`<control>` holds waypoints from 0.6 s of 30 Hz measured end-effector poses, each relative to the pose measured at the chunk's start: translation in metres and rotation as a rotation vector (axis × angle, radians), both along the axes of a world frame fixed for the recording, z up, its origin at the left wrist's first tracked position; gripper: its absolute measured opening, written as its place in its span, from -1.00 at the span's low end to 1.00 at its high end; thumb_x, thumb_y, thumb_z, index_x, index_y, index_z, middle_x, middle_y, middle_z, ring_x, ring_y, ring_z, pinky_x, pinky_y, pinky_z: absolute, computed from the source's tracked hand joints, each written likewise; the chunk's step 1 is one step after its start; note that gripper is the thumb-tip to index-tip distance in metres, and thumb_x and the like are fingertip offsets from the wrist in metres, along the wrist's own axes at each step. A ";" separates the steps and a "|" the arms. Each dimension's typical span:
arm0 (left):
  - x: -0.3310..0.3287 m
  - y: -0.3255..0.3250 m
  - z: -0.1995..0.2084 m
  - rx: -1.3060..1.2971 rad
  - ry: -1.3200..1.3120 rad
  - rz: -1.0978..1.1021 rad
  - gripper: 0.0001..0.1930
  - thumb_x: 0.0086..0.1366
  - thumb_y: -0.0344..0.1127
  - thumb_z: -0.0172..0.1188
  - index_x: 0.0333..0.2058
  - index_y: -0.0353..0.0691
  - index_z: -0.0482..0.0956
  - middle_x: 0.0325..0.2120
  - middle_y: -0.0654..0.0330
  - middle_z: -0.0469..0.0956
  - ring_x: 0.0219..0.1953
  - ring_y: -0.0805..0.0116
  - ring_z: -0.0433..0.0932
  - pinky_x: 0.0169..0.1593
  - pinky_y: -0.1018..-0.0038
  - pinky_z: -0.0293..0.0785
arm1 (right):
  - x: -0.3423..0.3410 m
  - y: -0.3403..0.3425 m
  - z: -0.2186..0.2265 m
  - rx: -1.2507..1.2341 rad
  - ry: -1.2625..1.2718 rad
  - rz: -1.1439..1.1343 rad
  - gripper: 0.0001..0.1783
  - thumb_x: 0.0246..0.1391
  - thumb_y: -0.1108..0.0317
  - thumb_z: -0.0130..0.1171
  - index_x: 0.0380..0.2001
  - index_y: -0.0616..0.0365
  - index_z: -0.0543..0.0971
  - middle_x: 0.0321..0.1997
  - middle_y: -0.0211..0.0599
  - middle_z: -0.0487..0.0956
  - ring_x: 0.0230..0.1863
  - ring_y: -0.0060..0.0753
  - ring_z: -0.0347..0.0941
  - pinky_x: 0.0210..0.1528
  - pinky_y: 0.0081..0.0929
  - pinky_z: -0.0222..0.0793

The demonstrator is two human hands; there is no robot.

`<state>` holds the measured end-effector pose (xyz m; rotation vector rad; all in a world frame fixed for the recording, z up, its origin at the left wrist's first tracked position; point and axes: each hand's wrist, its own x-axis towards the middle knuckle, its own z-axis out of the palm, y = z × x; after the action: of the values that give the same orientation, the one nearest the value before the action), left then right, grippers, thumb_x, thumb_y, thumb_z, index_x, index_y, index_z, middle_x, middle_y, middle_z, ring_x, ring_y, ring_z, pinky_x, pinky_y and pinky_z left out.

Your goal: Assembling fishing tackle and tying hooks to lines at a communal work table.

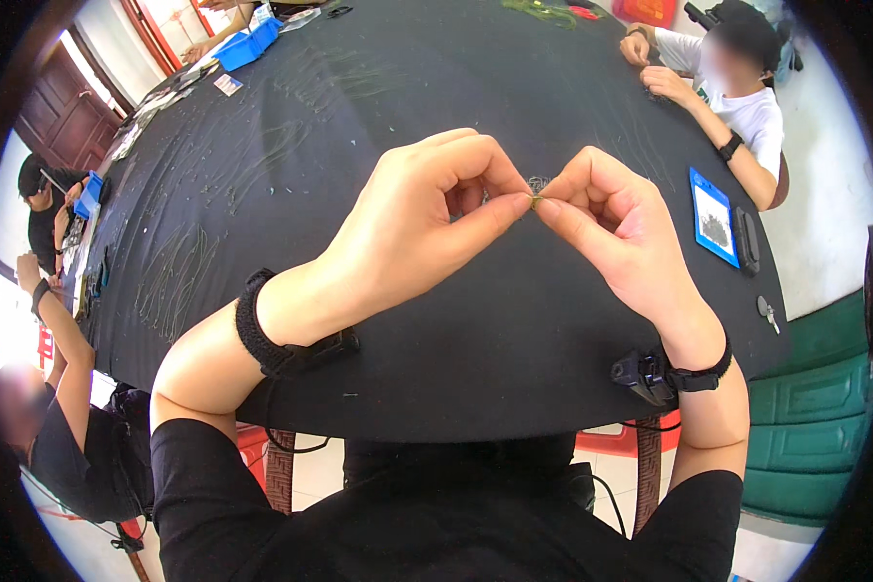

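Note:
My left hand (427, 209) and my right hand (616, 218) meet above the middle of the black tablecloth (436, 359). The thumb and forefinger of each are pinched, with the fingertips almost touching. Between them is a tiny yellow-green piece (534, 202), too small to name. A little tangle of thin, pale line (538, 182) shows just behind the fingertips. Both wrists wear black straps, each with a small dark device below it.
Thin dark strands (179, 276) lie across the table's left side. On the right are a blue-edged pouch (715, 218) of small dark bits, a black case (746, 241) and keys (768, 312). A blue tray (248, 45) stands far left. Other people sit around the table.

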<state>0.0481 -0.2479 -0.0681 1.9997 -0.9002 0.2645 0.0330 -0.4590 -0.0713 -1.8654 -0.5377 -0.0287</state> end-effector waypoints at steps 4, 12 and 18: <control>-0.001 0.002 -0.001 -0.067 0.243 -0.038 -0.88 0.28 -0.36 0.22 -0.35 -0.30 0.56 -0.49 0.39 0.48 -0.45 0.71 0.35 -0.39 0.67 0.28 | -0.001 -0.001 0.000 -0.007 -0.008 0.014 -0.90 0.13 0.40 0.20 -0.36 0.19 0.51 -0.49 -0.53 0.50 -0.51 -0.79 0.30 -0.48 -0.72 0.22; -0.002 0.003 0.003 -0.111 0.481 -0.073 -0.83 0.31 -0.29 0.21 -0.34 -0.30 0.55 -0.49 0.41 0.49 -0.42 0.74 0.37 -0.36 0.70 0.28 | -0.002 -0.001 0.002 0.025 0.004 0.056 -0.91 0.16 0.41 0.18 -0.34 0.19 0.51 -0.47 -0.55 0.50 -0.48 -0.82 0.31 -0.46 -0.75 0.23; -0.003 0.004 0.004 -0.150 0.562 -0.097 -0.83 0.30 -0.28 0.22 -0.34 -0.29 0.56 -0.48 0.42 0.50 -0.42 0.73 0.37 -0.35 0.70 0.28 | -0.001 -0.003 0.005 0.043 0.052 0.093 -0.88 0.16 0.39 0.19 -0.34 0.20 0.51 -0.46 -0.56 0.49 -0.47 -0.83 0.31 -0.44 -0.76 0.22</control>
<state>0.0455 -0.2443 -0.0639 1.7483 -0.5908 -0.2695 0.0324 -0.4623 -0.0667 -1.7927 -0.5830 0.0689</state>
